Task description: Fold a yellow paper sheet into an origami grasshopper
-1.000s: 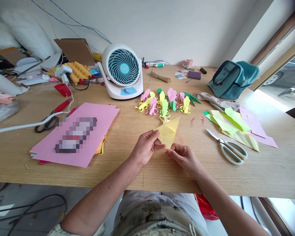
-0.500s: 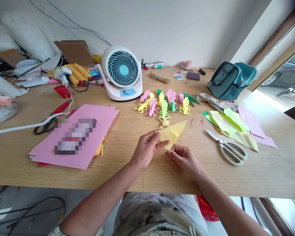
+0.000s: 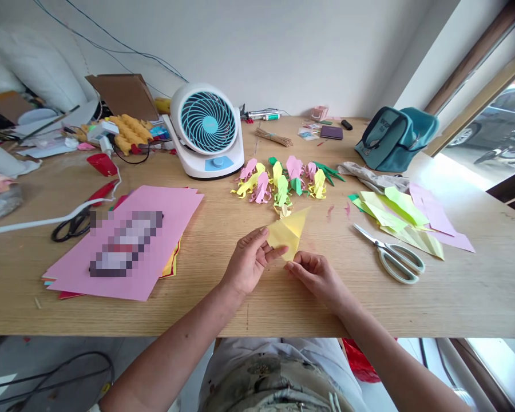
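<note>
A folded piece of yellow paper [image 3: 288, 230] with a pointed upper right end is held above the table between both hands. My left hand [image 3: 251, 254] grips its left side, thumb on top and fingers beneath. At the paper's lower corner, my right hand [image 3: 311, 272] pinches the tip between thumb and fingers. Just beyond the paper lies a cluster of pink, yellow and green paper flowers [image 3: 282, 183]. White-handled scissors [image 3: 397, 260] rest to the right of my right hand, beside loose green and yellow sheets [image 3: 397, 214].
Pink sheets [image 3: 171, 223] lie stacked at the left, with a blurred object on top. Behind them are black-and-red scissors [image 3: 75, 220] and a white cable. A fan [image 3: 210, 129] stands at the back, a teal bag [image 3: 397, 140] at the back right.
The yellow paper has tilted, its pointed end shifting left and its lower corner still pinched. The whole view has shifted slightly.
</note>
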Action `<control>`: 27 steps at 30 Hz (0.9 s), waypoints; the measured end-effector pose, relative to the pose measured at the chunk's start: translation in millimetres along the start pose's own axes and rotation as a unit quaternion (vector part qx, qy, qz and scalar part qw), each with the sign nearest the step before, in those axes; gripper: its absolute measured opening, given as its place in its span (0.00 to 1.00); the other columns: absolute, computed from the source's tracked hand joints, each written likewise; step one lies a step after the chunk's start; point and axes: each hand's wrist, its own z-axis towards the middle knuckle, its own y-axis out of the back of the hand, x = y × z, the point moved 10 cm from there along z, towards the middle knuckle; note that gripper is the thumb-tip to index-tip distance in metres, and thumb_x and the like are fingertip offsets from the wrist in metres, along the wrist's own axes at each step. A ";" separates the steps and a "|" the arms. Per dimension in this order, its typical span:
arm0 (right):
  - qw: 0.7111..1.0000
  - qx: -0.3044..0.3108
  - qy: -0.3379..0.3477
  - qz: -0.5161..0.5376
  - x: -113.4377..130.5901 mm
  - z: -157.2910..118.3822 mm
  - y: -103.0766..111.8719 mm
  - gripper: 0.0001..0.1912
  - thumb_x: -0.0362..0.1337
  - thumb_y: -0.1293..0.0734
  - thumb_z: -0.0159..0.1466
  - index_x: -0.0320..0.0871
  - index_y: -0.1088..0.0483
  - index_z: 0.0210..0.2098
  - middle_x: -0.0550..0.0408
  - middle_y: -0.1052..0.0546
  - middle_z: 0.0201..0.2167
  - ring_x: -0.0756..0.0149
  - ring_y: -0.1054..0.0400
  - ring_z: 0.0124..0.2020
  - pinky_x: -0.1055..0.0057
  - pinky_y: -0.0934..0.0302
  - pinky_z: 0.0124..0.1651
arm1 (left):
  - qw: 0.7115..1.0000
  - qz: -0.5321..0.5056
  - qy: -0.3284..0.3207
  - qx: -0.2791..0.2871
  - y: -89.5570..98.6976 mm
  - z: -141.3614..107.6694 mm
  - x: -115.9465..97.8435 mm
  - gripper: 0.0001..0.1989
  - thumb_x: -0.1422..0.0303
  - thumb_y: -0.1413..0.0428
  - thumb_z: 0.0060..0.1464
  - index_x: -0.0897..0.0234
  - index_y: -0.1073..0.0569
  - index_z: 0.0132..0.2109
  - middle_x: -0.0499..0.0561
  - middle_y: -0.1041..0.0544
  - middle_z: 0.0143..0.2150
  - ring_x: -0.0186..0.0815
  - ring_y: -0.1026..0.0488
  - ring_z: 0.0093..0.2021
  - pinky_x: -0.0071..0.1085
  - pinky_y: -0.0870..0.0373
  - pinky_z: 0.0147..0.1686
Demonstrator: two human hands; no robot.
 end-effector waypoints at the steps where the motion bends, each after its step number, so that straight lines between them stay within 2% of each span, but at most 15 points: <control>1: 1.000 -0.006 0.002 0.000 -0.4 -0.4 0.2 0.25 0.58 0.32 0.60 0.43 0.35 0.24 0.61 0.38 0.20 0.72 0.50 0.22 0.72 0.56 0.25 | 1.000 -0.008 0.016 -0.012 3.3 1.1 2.3 0.08 0.68 0.34 0.51 0.67 0.24 0.35 0.50 0.19 0.38 0.33 0.21 0.37 0.31 0.18 0.38; 4: 0.999 -0.022 0.014 -0.019 -0.5 -1.7 0.6 0.22 0.55 0.32 0.62 0.43 0.36 0.25 0.62 0.40 0.20 0.72 0.50 0.23 0.72 0.56 0.25 | 0.996 -0.034 0.060 -0.048 12.3 3.0 8.0 0.04 0.72 0.38 0.55 0.68 0.25 0.36 0.50 0.19 0.37 0.30 0.21 0.33 0.26 0.19 0.31; 6: 0.998 -0.031 0.023 -0.044 1.2 -2.6 0.5 0.21 0.53 0.33 0.63 0.43 0.37 0.25 0.62 0.40 0.20 0.72 0.50 0.23 0.72 0.55 0.26 | 0.993 -0.055 0.074 -0.068 16.8 3.8 9.5 0.01 0.75 0.41 0.58 0.68 0.26 0.37 0.50 0.19 0.37 0.29 0.21 0.32 0.25 0.19 0.30; 9: 0.996 -0.047 0.032 -0.072 4.4 -3.6 1.3 0.20 0.51 0.34 0.64 0.44 0.37 0.24 0.62 0.40 0.21 0.71 0.49 0.24 0.72 0.54 0.26 | 0.989 -0.075 0.085 -0.091 20.6 4.6 11.6 0.00 0.76 0.42 0.59 0.69 0.26 0.38 0.51 0.19 0.38 0.29 0.20 0.34 0.26 0.18 0.33; 13: 0.993 -0.061 0.041 -0.088 5.3 -4.2 2.8 0.18 0.48 0.35 0.65 0.44 0.36 0.25 0.61 0.38 0.21 0.71 0.47 0.24 0.72 0.53 0.27 | 0.987 -0.082 0.076 -0.112 23.8 5.2 12.3 0.02 0.77 0.42 0.59 0.69 0.26 0.37 0.51 0.18 0.40 0.30 0.20 0.38 0.30 0.18 0.42; 17: 0.996 -0.055 0.039 -0.062 3.0 -3.6 4.1 0.18 0.50 0.34 0.65 0.43 0.34 0.26 0.61 0.38 0.21 0.70 0.47 0.24 0.72 0.53 0.27 | 0.990 -0.080 0.056 -0.100 22.1 6.0 9.7 0.05 0.77 0.44 0.60 0.67 0.25 0.36 0.50 0.18 0.40 0.31 0.20 0.43 0.33 0.20 0.48; 19: 0.998 -0.050 0.031 -0.019 3.8 -2.9 5.5 0.18 0.52 0.34 0.64 0.43 0.31 0.30 0.60 0.35 0.23 0.70 0.45 0.25 0.72 0.51 0.27 | 0.992 -0.074 0.045 -0.096 22.0 5.9 8.5 0.05 0.77 0.43 0.59 0.67 0.25 0.35 0.49 0.18 0.41 0.30 0.21 0.43 0.33 0.20 0.49; 23: 0.994 -0.072 0.034 0.077 15.4 -1.8 14.5 0.22 0.57 0.33 0.62 0.44 0.28 0.42 0.53 0.25 0.36 0.64 0.34 0.34 0.70 0.40 0.37 | 0.998 -0.027 0.022 -0.052 15.0 4.9 8.7 0.05 0.72 0.35 0.52 0.66 0.24 0.34 0.48 0.18 0.41 0.31 0.21 0.43 0.34 0.21 0.50; 25: 0.989 -0.090 0.044 0.107 21.6 -1.4 20.0 0.22 0.57 0.32 0.61 0.45 0.27 0.42 0.52 0.24 0.38 0.61 0.33 0.39 0.68 0.38 0.43 | 1.000 0.010 0.014 -0.019 8.3 3.4 11.1 0.09 0.68 0.32 0.49 0.65 0.22 0.35 0.48 0.18 0.42 0.32 0.21 0.43 0.33 0.21 0.48; 27: 0.984 -0.116 0.050 0.126 23.3 -1.1 26.5 0.21 0.56 0.32 0.60 0.45 0.25 0.39 0.53 0.23 0.36 0.61 0.32 0.40 0.67 0.38 0.45 | 0.999 0.047 0.009 0.007 2.3 1.3 14.3 0.11 0.65 0.31 0.47 0.65 0.21 0.36 0.48 0.18 0.42 0.33 0.21 0.43 0.33 0.21 0.48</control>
